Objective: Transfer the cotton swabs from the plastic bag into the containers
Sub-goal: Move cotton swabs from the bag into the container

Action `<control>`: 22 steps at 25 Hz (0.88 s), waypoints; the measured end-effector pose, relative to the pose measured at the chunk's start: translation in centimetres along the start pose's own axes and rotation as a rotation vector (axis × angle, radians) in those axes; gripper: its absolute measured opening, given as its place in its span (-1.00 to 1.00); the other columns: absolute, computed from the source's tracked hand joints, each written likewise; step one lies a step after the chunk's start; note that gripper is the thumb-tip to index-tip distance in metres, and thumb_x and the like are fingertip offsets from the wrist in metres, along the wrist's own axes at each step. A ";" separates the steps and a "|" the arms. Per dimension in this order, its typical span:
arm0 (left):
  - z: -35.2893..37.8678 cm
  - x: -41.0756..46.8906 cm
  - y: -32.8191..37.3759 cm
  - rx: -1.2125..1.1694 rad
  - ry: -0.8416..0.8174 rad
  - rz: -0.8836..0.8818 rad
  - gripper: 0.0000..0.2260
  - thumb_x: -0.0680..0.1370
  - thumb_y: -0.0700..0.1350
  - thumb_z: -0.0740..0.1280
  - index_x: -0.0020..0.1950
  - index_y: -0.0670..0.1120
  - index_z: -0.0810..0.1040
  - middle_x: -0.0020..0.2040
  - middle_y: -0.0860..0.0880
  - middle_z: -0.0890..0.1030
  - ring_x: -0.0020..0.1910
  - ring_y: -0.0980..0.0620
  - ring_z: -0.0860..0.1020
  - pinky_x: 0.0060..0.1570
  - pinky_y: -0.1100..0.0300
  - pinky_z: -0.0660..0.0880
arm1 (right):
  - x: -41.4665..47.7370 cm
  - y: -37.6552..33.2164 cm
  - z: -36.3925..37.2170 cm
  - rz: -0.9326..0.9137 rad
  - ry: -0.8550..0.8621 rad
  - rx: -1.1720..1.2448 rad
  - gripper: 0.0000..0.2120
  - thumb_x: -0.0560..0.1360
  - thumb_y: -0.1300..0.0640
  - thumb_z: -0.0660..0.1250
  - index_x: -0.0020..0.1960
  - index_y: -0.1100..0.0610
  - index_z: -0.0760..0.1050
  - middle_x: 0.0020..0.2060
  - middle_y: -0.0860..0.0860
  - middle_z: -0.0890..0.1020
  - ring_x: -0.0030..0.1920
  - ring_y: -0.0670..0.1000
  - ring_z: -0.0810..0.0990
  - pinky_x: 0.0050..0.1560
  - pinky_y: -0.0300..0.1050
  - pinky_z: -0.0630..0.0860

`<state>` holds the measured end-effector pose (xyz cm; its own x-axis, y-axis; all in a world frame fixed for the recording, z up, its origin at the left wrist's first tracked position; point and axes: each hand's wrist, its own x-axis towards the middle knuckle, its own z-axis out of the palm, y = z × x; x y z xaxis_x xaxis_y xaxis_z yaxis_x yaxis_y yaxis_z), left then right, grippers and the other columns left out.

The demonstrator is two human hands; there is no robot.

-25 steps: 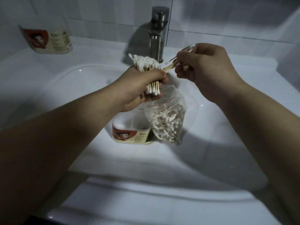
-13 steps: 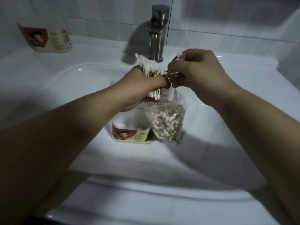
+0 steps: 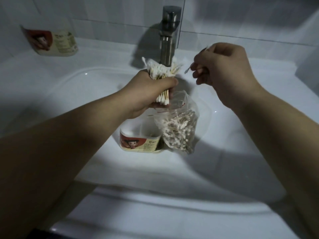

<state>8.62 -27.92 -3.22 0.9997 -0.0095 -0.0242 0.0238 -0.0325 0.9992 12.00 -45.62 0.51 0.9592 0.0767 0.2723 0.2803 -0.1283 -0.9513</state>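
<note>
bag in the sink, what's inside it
Many swabs fill the lower part of the bag, seen through the clear plastic. Its top is partly hidden behind the left hand.

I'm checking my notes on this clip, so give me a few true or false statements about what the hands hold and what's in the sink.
1. The left hand grips a thick bundle of cotton swabs. True.
2. The right hand is empty. False: it pinches loose swabs.
3. The plastic bag sits in the sink beside an open labelled container. True.
4. The plastic bag is empty. False: it holds many swabs.
5. Water runs from the faucet. False: no water shows.
</note>
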 end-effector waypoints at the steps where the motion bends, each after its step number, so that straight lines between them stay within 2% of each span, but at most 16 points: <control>1: 0.0 0.0 0.0 -0.041 -0.006 -0.012 -0.92 0.60 -0.19 0.40 0.08 -0.15 0.63 -0.18 -0.06 0.71 -0.18 0.01 0.69 -0.14 0.05 0.64 | -0.2 0.2 0.3 -0.003 -0.046 -0.051 -0.90 0.49 0.34 0.38 -0.19 0.24 0.55 -0.35 0.13 0.66 -0.36 0.09 0.64 -0.31 -0.09 0.55; 3: 0.1 0.0 0.0 -0.102 -0.051 -0.028 -0.83 0.62 -0.19 0.37 0.19 -0.16 0.61 -0.04 -0.11 0.74 -0.05 -0.03 0.72 -0.11 0.04 0.65 | -0.6 0.4 1.0 -0.031 -0.109 -0.151 -0.90 0.46 0.35 0.41 -0.13 0.19 0.54 -0.33 0.16 0.67 -0.37 0.13 0.67 -0.33 -0.05 0.59; 4: 0.2 -0.1 0.1 -0.097 -0.082 -0.024 -0.82 0.62 -0.19 0.36 0.21 -0.16 0.61 -0.02 -0.12 0.73 -0.06 -0.02 0.72 -0.12 0.05 0.65 | -0.8 0.5 1.2 -0.048 -0.119 -0.182 -0.87 0.45 0.35 0.41 -0.11 0.15 0.53 -0.34 0.17 0.68 -0.37 0.15 0.67 -0.33 -0.02 0.62; 7: 0.3 -0.3 0.2 -0.055 -0.090 -0.014 -0.95 0.58 -0.25 0.37 0.00 -0.15 0.63 -0.23 -0.08 0.65 -0.29 0.05 0.62 -0.25 0.13 0.59 | -1.1 0.6 1.5 -0.087 -0.125 -0.215 -0.85 0.46 0.28 0.45 -0.06 0.08 0.56 -0.35 0.09 0.70 -0.36 0.07 0.68 -0.29 0.01 0.66; 8: 0.2 -0.3 0.3 -0.040 -0.081 -0.011 -0.93 0.57 -0.27 0.36 -0.07 -0.13 0.60 -0.30 -0.05 0.61 -0.34 0.06 0.58 -0.28 0.15 0.57 | -1.0 0.8 1.4 -0.106 -0.118 -0.236 -0.85 0.47 0.23 0.48 -0.02 0.05 0.58 -0.32 0.05 0.71 -0.34 0.01 0.68 -0.28 0.00 0.66; 9: 0.1 -0.3 0.4 -0.023 -0.082 -0.012 -0.90 0.57 -0.27 0.35 -0.12 -0.11 0.58 -0.33 -0.04 0.57 -0.36 0.07 0.55 -0.30 0.16 0.56 | -1.0 0.9 1.3 -0.131 -0.108 -0.263 -0.82 0.48 0.19 0.50 0.05 0.02 0.61 -0.27 0.00 0.72 -0.30 -0.04 0.69 -0.26 -0.02 0.66; 11: 0.1 -0.4 0.6 -0.004 -0.113 -0.010 -0.88 0.58 -0.26 0.34 -0.13 -0.10 0.57 -0.34 -0.02 0.55 -0.37 0.08 0.54 -0.30 0.17 0.56 | -0.9 1.0 1.0 -0.188 -0.113 -0.293 -0.62 0.50 0.16 0.50 0.30 0.00 0.58 -0.08 -0.10 0.72 -0.14 -0.11 0.72 -0.18 -0.11 0.67; 13: 0.0 -0.6 0.7 -0.018 -0.137 -0.020 -0.88 0.59 -0.25 0.34 -0.12 -0.09 0.57 -0.35 0.00 0.56 -0.36 0.09 0.56 -0.28 0.17 0.59 | -1.0 1.0 1.0 -0.254 -0.154 -0.322 -0.53 0.54 0.19 0.44 0.44 0.01 0.51 0.14 -0.15 0.69 0.06 -0.16 0.70 0.00 -0.13 0.66; 16: 0.0 -0.5 0.6 -0.044 -0.146 -0.014 -0.87 0.60 -0.27 0.31 -0.12 -0.10 0.56 -0.35 -0.01 0.58 -0.36 0.08 0.59 -0.23 0.13 0.61 | -1.1 1.1 1.4 -0.281 -0.203 -0.394 -0.59 0.59 0.16 0.35 0.43 0.01 0.54 0.20 -0.12 0.69 0.16 -0.21 0.65 0.18 -0.06 0.63; 20: -0.1 -0.3 0.4 -0.071 -0.110 0.006 -0.89 0.58 -0.31 0.31 -0.05 -0.13 0.58 -0.33 -0.06 0.60 -0.30 0.02 0.62 -0.04 -0.03 0.61 | -1.3 0.8 1.4 -0.241 -0.297 -0.503 -0.59 0.60 0.18 0.25 0.40 -0.04 0.56 0.18 -0.13 0.69 0.17 -0.19 0.64 0.21 -0.07 0.61; 22: 0.1 -0.4 0.5 -0.075 -0.086 -0.004 -0.90 0.59 -0.29 0.32 -0.04 -0.12 0.57 -0.35 -0.02 0.58 -0.35 0.06 0.60 -0.16 0.05 0.61 | -1.6 0.4 1.2 -0.242 -0.336 -0.564 -0.53 0.59 0.22 0.21 0.44 -0.07 0.51 0.19 -0.15 0.68 0.19 -0.20 0.62 0.21 -0.19 0.57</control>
<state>8.23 -28.03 -2.73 0.9950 -0.0957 -0.0280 0.0322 0.0420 0.9986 10.48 -44.62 -0.44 0.8291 0.4581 0.3206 0.5487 -0.5560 -0.6243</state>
